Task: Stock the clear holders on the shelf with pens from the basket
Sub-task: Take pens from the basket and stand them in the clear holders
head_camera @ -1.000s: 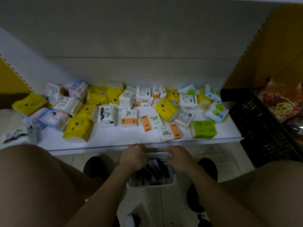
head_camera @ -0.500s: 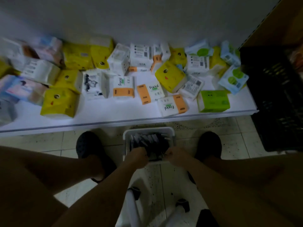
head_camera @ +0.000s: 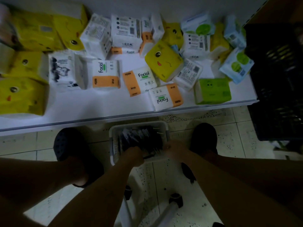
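The white basket (head_camera: 139,125) stands on the tiled floor (head_camera: 229,145) between the person's dark shoes (head_camera: 68,145), just near of the shelf (head_camera: 98,105) front edge. That placement seems meant to put the pens (head_camera: 139,138) straight below both arms for a short reach down. The pens lie as a dark heap filling most of the basket, some ends poking toward its far right corner. The left hand (head_camera: 132,155) is knuckles-up over the near part of the heap. Its fingers (head_camera: 138,149) are curled down among the pens and appear to be closing on a few, though the dim blur hides how many. The right hand (head_camera: 173,149) is at the basket's near right corner with its fingers bent. I cannot tell whether they pinch the rim to steady the basket or take a pen. No clear holders show anywhere in view, so the pens' target lies outside it. The shelf is crowded with tissue packs (head_camera: 105,74) from the far wall almost to the front, leaving only a bare strip along the near edge. A lift from the basket must clear that overhanging edge, which sits directly far of the basket rim. To the right, a black crate (head_camera: 278,79) closes off that side. White tube legs (head_camera: 170,208) stand near of the basket between the forearms, and open floor lies to the left and right of the shoes.
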The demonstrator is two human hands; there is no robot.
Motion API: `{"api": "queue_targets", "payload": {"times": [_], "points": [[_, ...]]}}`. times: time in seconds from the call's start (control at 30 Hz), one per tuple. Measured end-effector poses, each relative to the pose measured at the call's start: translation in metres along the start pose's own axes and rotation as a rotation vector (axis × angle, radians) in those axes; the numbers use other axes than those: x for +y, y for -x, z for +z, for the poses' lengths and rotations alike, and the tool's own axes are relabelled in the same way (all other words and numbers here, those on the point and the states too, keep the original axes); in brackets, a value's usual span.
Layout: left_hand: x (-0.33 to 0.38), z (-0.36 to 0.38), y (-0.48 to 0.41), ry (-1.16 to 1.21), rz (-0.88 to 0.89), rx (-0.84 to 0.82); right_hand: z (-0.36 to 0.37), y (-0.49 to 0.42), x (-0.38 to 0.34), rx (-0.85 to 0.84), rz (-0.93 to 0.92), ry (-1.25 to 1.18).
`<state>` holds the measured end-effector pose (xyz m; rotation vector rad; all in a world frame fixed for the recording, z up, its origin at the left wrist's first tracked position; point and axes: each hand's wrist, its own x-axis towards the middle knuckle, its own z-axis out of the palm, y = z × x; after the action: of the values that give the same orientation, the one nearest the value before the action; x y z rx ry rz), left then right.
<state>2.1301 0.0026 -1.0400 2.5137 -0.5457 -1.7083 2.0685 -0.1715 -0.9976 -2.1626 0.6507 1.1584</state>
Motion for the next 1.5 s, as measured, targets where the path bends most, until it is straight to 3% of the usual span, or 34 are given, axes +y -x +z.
{"api": "queue_targets", "payload": {"times": [0.13, 0.37, 0.57, 0.7, 0.87, 1.03, 1.13, 1.23, 1.4, 1.5], "points": [[0.0, -0.006, -0.002, 0.023, 0.0, 0.004, 0.011, -0.008, -0.001, 0.007, -0.03, -0.033], [0.003, -0.008, 0.02, 0.28, 0.023, 0.124, 0.022, -0.021, -0.012, 0.089, -0.026, -0.099], [-0.023, -0.038, 0.039, 0.337, -0.163, 0.244, 0.03, -0.038, -0.025, 0.066, -0.14, -0.005], [-0.05, -0.035, 0.047, 0.8, -0.291, 0.491, 0.041, -0.049, -0.032, 0.047, -0.187, 0.009], [-0.045, -0.029, 0.052, 1.116, -0.24, 0.384, 0.05, -0.06, -0.04, -0.077, -0.176, 0.047], [-0.046, -0.021, 0.053, 1.265, -0.343, 0.187, 0.059, -0.06, -0.044, -0.089, -0.083, 0.092], [-0.045, -0.014, 0.056, 1.231, -0.384, 0.131, 0.061, -0.061, -0.044, -0.057, -0.146, 0.11], [-0.041, -0.011, 0.057, 1.048, -0.433, 0.148, 0.055, -0.057, -0.045, 0.007, -0.139, 0.042], [-0.035, -0.005, 0.056, 0.904, -0.272, 0.223, 0.049, -0.044, -0.039, 0.082, -0.167, -0.09], [-0.032, -0.007, 0.06, 0.94, -0.178, 0.23, 0.047, -0.035, -0.035, 0.185, -0.096, -0.146]]}}
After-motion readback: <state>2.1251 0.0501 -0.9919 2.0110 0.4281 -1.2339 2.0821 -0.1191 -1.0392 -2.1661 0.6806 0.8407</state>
